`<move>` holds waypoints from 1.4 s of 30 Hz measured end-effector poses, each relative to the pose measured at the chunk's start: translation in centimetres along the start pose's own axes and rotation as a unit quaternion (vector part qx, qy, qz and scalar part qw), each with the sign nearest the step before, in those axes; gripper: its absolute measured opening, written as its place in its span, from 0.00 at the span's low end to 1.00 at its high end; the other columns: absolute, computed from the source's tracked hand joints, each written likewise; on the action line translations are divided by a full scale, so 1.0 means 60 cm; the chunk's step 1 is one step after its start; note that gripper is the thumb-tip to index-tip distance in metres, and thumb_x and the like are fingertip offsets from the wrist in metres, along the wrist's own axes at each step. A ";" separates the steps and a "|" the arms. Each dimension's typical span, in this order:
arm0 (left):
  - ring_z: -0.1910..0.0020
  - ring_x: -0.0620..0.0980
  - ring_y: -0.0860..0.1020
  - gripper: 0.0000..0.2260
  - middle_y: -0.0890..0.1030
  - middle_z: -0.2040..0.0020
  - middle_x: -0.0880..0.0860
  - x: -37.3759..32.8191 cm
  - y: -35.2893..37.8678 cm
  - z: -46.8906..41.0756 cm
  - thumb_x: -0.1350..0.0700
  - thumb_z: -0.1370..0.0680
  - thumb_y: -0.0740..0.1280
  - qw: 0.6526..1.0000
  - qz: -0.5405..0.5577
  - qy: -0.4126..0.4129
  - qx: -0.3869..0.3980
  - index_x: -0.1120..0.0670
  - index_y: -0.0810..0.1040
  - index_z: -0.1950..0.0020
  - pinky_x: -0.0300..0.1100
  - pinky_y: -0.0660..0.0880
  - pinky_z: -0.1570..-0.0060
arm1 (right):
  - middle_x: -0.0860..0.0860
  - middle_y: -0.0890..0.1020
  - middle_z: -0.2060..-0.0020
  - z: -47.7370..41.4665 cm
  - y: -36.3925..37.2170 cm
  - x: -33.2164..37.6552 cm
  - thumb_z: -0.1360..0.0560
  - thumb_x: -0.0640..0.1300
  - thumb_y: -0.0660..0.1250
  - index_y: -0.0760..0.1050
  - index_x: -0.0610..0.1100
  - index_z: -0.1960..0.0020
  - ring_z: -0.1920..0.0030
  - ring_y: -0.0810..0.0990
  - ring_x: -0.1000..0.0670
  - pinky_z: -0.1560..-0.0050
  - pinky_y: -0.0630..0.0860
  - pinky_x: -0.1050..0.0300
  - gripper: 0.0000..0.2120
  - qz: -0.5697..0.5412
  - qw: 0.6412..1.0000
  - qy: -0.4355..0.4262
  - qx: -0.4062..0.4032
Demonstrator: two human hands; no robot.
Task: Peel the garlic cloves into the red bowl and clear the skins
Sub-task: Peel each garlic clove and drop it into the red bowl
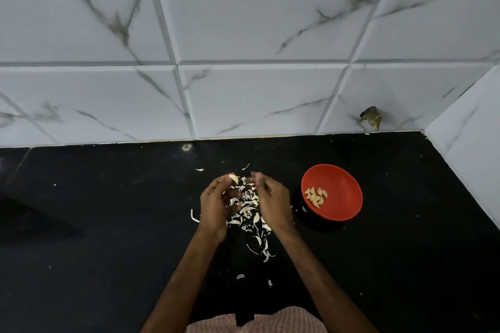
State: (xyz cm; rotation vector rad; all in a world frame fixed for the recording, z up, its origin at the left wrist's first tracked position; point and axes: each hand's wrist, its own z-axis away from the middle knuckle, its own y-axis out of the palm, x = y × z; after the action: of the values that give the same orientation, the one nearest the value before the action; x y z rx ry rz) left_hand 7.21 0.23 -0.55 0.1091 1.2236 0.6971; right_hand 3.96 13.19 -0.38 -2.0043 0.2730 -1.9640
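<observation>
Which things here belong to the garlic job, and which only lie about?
Job: garlic clove in the left hand, right hand, peeled cloves in the red bowl, skins on the counter.
Lying about: dark object by the wall, checked cloth.

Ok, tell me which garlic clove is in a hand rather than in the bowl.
The garlic clove pinched at the fingertips of the left hand, above the pile of skins. The other peeled cloves lie together inside the red bowl.
</observation>
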 end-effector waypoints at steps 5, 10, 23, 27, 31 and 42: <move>0.67 0.44 0.77 0.05 0.81 0.61 0.53 0.022 0.022 -0.005 0.60 0.19 0.66 0.992 -0.120 0.037 0.007 0.58 0.82 0.50 0.38 0.70 0.74 | 0.48 0.86 0.51 0.004 0.003 -0.015 0.21 0.34 0.68 0.83 0.43 0.48 0.49 0.85 0.53 0.47 0.82 0.53 0.07 -0.142 0.980 0.131 -0.052; 0.55 0.51 0.82 0.03 0.84 0.54 0.56 0.052 0.078 -0.017 0.64 0.22 0.71 0.948 -0.285 0.126 0.070 0.62 0.81 0.50 0.43 0.80 0.55 | 0.43 0.85 0.44 0.006 -0.036 -0.038 0.15 0.51 0.55 0.78 0.39 0.37 0.43 0.85 0.47 0.49 0.81 0.54 0.19 -0.544 0.793 0.274 -0.025; 0.47 0.50 0.79 0.12 0.79 0.42 0.50 0.150 -0.009 -0.054 0.52 0.22 0.72 0.752 -0.649 0.088 0.080 0.51 0.78 0.40 0.44 0.76 0.48 | 0.49 0.78 0.43 -0.044 -0.200 -0.143 0.18 0.49 0.65 0.78 0.43 0.36 0.41 0.74 0.48 0.38 0.70 0.53 0.15 -0.269 0.889 0.337 -0.152; 0.44 0.51 0.79 0.21 0.76 0.38 0.51 0.169 -0.021 -0.047 0.49 0.23 0.73 0.715 -0.688 0.073 0.102 0.52 0.73 0.33 0.47 0.77 0.47 | 0.50 0.79 0.40 -0.033 -0.182 -0.139 0.15 0.51 0.59 0.76 0.44 0.32 0.42 0.77 0.51 0.48 0.72 0.65 0.17 -0.089 0.965 0.221 -0.114; 0.47 0.50 0.80 0.14 0.80 0.44 0.49 0.175 -0.024 -0.047 0.55 0.22 0.72 0.757 -0.645 0.077 0.069 0.52 0.77 0.38 0.49 0.79 0.47 | 0.54 0.80 0.44 -0.009 -0.135 -0.124 0.17 0.45 0.63 0.79 0.43 0.39 0.42 0.77 0.57 0.45 0.70 0.67 0.11 -0.026 0.994 0.068 -0.079; 0.59 0.50 0.83 0.04 0.86 0.54 0.57 0.150 -0.040 -0.024 0.62 0.24 0.74 0.951 -0.307 0.006 0.045 0.57 0.82 0.50 0.41 0.75 0.73 | 0.53 0.85 0.55 0.029 -0.028 -0.129 0.19 0.50 0.67 0.82 0.43 0.47 0.54 0.82 0.58 0.51 0.76 0.65 0.11 0.005 0.989 0.100 0.105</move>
State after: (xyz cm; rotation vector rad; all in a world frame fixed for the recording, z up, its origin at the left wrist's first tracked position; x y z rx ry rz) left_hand 8.40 2.82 -9.52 -0.1972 1.2126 0.0977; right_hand 5.25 17.65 -7.01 -1.6757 0.1167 -2.0942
